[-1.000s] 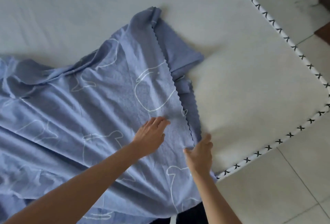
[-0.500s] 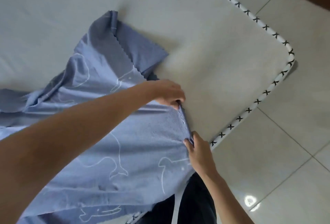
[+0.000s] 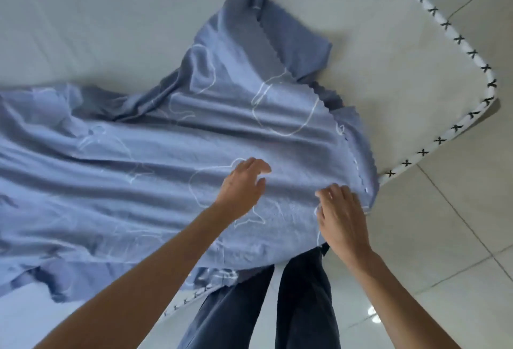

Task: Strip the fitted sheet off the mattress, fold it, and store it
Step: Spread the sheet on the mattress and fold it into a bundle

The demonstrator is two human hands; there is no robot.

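Blue, soft-creased cloth with white outline prints: the fitted sheet (image 3: 166, 154), off its corners and lying loose on top of the bare mattress (image 3: 111, 15). Spread in long wrinkles from the left edge of view across to the mattress's near right corner, with one end draped over the near side and hanging in front of dark trousers (image 3: 305, 307). Farther back, a narrower flap reaching up toward the middle of the mattress, turned over on itself along a zigzag-cut edge (image 3: 277, 51). Along the right side, a stitched hem (image 3: 358, 165) running down toward the corner.

Left hand (image 3: 241, 187) over the middle of the sheet, palm down, fingers (image 3: 256, 165) loosely bent and released, thumb apart, nothing gripped; touching the cloth or just above it, hard to say through the blur. Right hand (image 3: 342, 218) nearer the hem, palm down, fingers (image 3: 337, 191) spread and resting on the fabric, released too, no fold seen pinched between them. Both forearms bare, reaching in from the bottom of view.

Pale grey mattress top around the sheet on the far and right sides. White piping (image 3: 472, 52) with black cross-stitches bordering the rounded corner. Beyond it, light glossy floor tiles (image 3: 444, 251) with thin grout lines, and a bright spot of reflected light low on the right.
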